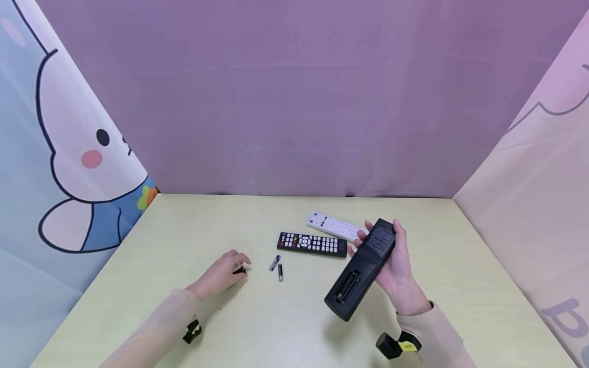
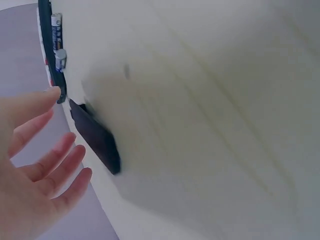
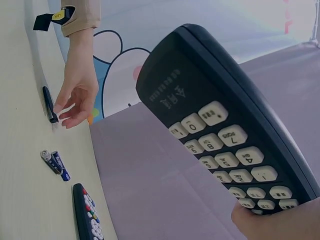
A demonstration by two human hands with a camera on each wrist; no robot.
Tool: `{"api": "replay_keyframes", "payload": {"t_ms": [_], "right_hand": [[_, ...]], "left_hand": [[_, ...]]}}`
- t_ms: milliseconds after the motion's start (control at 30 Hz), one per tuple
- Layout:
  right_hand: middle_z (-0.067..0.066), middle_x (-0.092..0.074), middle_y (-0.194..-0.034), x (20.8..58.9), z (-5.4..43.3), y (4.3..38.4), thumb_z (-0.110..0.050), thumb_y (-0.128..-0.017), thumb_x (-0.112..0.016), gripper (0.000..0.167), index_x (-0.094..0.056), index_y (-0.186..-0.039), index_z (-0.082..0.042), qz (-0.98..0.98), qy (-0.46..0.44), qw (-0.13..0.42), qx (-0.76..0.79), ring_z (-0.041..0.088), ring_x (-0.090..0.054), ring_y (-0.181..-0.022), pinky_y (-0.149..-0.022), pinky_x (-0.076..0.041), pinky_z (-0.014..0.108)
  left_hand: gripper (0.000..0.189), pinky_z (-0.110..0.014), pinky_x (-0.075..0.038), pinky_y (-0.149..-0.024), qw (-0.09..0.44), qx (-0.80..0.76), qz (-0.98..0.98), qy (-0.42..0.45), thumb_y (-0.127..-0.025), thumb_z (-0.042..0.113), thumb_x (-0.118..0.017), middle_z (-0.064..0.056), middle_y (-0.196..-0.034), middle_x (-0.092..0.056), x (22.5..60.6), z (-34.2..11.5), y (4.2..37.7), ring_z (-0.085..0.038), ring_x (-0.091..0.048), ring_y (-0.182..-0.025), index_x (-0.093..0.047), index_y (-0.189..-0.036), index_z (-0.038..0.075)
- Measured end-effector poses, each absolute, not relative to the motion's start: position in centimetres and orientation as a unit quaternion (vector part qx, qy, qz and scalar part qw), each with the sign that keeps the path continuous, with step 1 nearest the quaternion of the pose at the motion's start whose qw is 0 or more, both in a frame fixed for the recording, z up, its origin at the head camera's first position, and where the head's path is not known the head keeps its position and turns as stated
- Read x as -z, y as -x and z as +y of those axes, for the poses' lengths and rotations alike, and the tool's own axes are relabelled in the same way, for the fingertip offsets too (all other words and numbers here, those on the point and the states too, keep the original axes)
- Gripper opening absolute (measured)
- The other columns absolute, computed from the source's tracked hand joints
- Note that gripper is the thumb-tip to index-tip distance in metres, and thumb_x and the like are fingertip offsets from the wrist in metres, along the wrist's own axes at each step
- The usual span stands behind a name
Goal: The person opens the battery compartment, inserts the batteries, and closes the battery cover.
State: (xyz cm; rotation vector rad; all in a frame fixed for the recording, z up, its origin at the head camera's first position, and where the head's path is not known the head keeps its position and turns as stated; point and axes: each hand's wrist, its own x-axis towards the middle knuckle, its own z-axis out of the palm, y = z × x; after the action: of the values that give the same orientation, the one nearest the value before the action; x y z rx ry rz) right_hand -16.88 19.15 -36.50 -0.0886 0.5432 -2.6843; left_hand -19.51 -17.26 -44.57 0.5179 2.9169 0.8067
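A large black remote control [image 1: 368,260] is gripped by my right hand [image 1: 399,273], its back and open battery compartment [image 1: 348,286] turned up in the head view. Its white-buttoned front shows in the right wrist view. My left hand [image 1: 223,273] is low over the table on the left, fingers loosely bent and apart. Right by those fingertips is a black battery cover [image 2: 97,137], seen at the table surface in both wrist views. Two AAA-size batteries, a blue one [image 1: 274,262] and a darker one [image 1: 280,272], lie to the right of the left hand.
Behind the batteries lies a black remote with white buttons [image 1: 313,244]. A white remote [image 1: 333,226] lies just beyond it, partly behind the right hand's fingers. Purple cloth [image 1: 294,102] rises at the table's [image 1: 257,327] back edge, with printed curtains on both sides.
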Motion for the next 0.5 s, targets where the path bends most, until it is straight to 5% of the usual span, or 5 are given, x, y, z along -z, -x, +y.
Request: {"api": "replay_keyframes", "payload": {"t_ms": [500], "right_hand": [[0.009, -0.054, -0.089, 36.5, 19.2, 16.8, -0.053, -0.088, -0.037, 0.049, -0.047, -0.107, -0.009, 0.195, 0.027, 0.198, 0.96, 0.022, -0.052, -0.078, -0.087, -0.041, 0.04]], "left_hand": [[0.022, -0.036, -0.047, -0.078, 0.019, -0.318, 0.931, -0.178, -0.078, 0.007, -0.063, -0.007, -0.093, -0.059, 44.3, -13.7, 20.5, -0.021, -0.055, -0.087, -0.06, -0.1, 0.004]]}}
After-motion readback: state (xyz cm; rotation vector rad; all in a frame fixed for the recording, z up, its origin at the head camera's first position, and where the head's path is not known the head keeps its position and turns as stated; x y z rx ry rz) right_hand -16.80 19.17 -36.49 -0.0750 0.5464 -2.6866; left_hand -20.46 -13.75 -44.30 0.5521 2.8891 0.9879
